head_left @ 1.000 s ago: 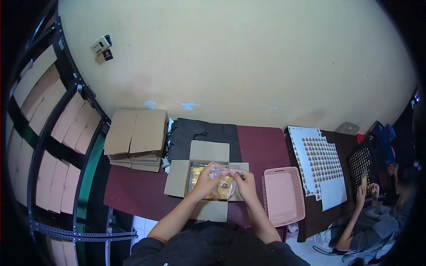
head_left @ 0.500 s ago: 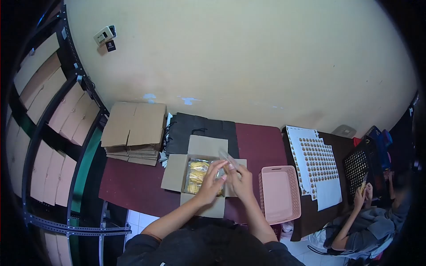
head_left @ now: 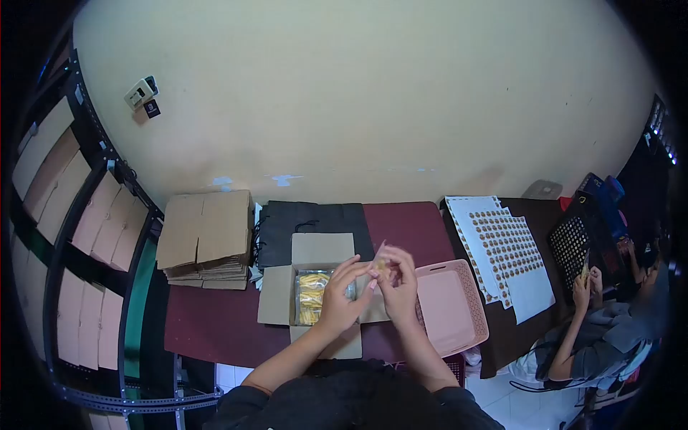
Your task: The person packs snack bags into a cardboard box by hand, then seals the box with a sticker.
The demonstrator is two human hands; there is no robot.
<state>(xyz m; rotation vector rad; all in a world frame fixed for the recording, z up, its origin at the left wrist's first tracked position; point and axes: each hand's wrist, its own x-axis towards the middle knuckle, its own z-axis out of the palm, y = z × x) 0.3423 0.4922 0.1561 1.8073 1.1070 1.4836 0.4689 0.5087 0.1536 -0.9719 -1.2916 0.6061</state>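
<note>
An open cardboard box [head_left: 274, 295] stands on the table with its flaps folded outward. Clear packets of yellow sticks or strips [head_left: 311, 296] lie inside it. Over the right part of the box is my left hand [head_left: 344, 295], fingers stretched and thumb apart, its tips close to my right hand. My right hand [head_left: 398, 284] pinches a small clear plastic bag [head_left: 380, 254], whose upper corner sticks up past the fingers. What the bag holds is too small to make out. Part of the box's contents is hidden behind my left hand.
Flattened cardboard boxes [head_left: 204, 233] are stacked left, beside black bags [head_left: 315, 221]. To the right are a pink basket [head_left: 448, 304], sticker sheets [head_left: 507, 247] and a black crate [head_left: 570, 247]. Another person [head_left: 602, 344] sits far right. A shelf [head_left: 86, 172] of boxes stands left.
My right hand has moved right and turned with the plastic bag, overlapping the pink basket's edge in view. My left hand stays near it. The whole view has shifted with my head.
</note>
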